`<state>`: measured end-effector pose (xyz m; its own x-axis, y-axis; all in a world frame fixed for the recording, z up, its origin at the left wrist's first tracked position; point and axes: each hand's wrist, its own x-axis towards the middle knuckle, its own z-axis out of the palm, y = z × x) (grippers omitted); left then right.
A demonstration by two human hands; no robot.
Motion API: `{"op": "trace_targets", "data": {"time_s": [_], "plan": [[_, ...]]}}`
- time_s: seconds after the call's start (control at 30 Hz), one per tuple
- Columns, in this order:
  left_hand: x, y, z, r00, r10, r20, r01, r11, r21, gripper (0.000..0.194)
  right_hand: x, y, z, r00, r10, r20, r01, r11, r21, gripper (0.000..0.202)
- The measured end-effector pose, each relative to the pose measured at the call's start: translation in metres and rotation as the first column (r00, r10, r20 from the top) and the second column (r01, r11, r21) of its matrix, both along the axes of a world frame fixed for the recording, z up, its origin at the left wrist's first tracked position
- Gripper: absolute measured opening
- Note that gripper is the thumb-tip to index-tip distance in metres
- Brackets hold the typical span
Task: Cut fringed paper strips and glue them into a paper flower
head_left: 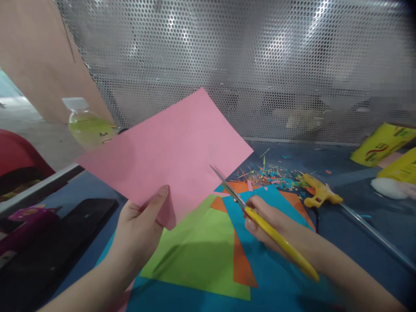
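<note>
My left hand [139, 234] pinches the lower edge of a pink sheet of paper [175, 147], thumb on top, holding it tilted above the table. In my right hand [264, 216] is a pair of scissors [276, 236] with yellow handles. Their blades point up and left, and the tip overlaps the right part of the pink sheet in view; I cannot tell whether it touches. Below lie a green sheet [198, 255], a blue sheet [260, 255] and orange pieces of paper [242, 264], overlapping one another.
Colourful paper scraps [276, 177] lie behind the sheets. At right are a yellow glue gun [321, 193] with a clear glue stick and yellow packages [383, 143]. A bottle [87, 125] and a black phone-like slab [65, 242] are at left. A perforated metal panel [227, 56] stands behind.
</note>
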<state>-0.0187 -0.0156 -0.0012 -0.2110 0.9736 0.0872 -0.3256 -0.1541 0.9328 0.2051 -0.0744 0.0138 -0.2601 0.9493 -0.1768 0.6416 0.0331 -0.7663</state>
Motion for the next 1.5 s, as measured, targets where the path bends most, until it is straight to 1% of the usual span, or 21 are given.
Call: {"op": "trace_targets", "data": {"time_s": [0.07, 0.27, 0.43, 0.5, 0.6, 0.83, 0.93, 1.1, 1.17, 1.3, 1.43, 1.5], "plan": [[0.001, 0.0, 0.0, 1.0, 0.005, 0.001, -0.005, 1.0, -0.011, 0.015, 0.0, 0.0, -0.001, 1.0, -0.009, -0.003, 0.009, 1.0, -0.003, 0.027], [0.004, 0.0, 0.004, 0.996, 0.012, 0.083, -0.008, 0.999, -0.047, 0.017, -0.001, 0.001, -0.001, 0.997, -0.036, -0.07, 0.035, 0.999, -0.016, 0.029], [0.003, -0.001, 0.005, 0.999, 0.002, 0.038, -0.001, 0.999, -0.043, 0.012, -0.001, 0.002, -0.004, 0.997, -0.056, -0.045, 0.058, 0.998, 0.039, 0.031], [0.002, -0.001, 0.004, 1.0, -0.001, 0.022, 0.002, 0.999, -0.051, 0.015, 0.0, 0.002, -0.007, 0.997, -0.063, -0.042, 0.066, 0.996, 0.063, 0.032], [0.002, -0.001, 0.004, 1.0, -0.016, 0.023, 0.017, 0.999, -0.05, 0.019, 0.001, 0.002, -0.011, 0.997, -0.063, -0.043, 0.066, 0.996, 0.066, 0.034], [0.004, -0.001, 0.004, 0.995, -0.071, 0.069, 0.076, 0.995, -0.069, 0.018, 0.002, 0.003, -0.013, 0.996, -0.021, -0.092, 0.022, 1.0, 0.008, 0.031], [0.004, -0.002, 0.005, 0.996, -0.071, 0.051, 0.075, 0.995, -0.073, 0.014, 0.002, 0.002, -0.014, 0.993, -0.035, -0.109, 0.036, 0.999, 0.009, 0.031], [0.002, -0.003, 0.004, 0.994, -0.083, 0.063, 0.088, 0.994, -0.069, 0.018, 0.001, 0.002, -0.014, 0.99, -0.077, -0.117, 0.064, 0.991, -0.114, 0.037], [0.001, -0.003, 0.003, 0.995, -0.085, 0.051, 0.089, 0.994, -0.07, 0.019, 0.001, 0.002, -0.012, 0.991, -0.081, -0.11, 0.066, 0.989, -0.135, 0.037], [0.002, -0.002, 0.004, 0.993, -0.104, 0.051, 0.107, 0.992, -0.064, 0.019, 0.001, 0.003, -0.011, 0.989, -0.082, -0.124, 0.067, 0.991, -0.119, 0.036], [0.004, -0.002, 0.004, 0.992, -0.115, 0.047, 0.119, 0.989, -0.091, 0.021, 0.0, 0.002, -0.015, 0.985, -0.071, -0.158, 0.064, 0.997, -0.047, 0.033], [0.003, -0.003, 0.003, 0.992, -0.126, 0.023, 0.128, 0.987, -0.093, 0.023, -0.002, 0.001, -0.015, 0.984, -0.063, -0.166, 0.058, 0.998, -0.035, 0.032]]}}
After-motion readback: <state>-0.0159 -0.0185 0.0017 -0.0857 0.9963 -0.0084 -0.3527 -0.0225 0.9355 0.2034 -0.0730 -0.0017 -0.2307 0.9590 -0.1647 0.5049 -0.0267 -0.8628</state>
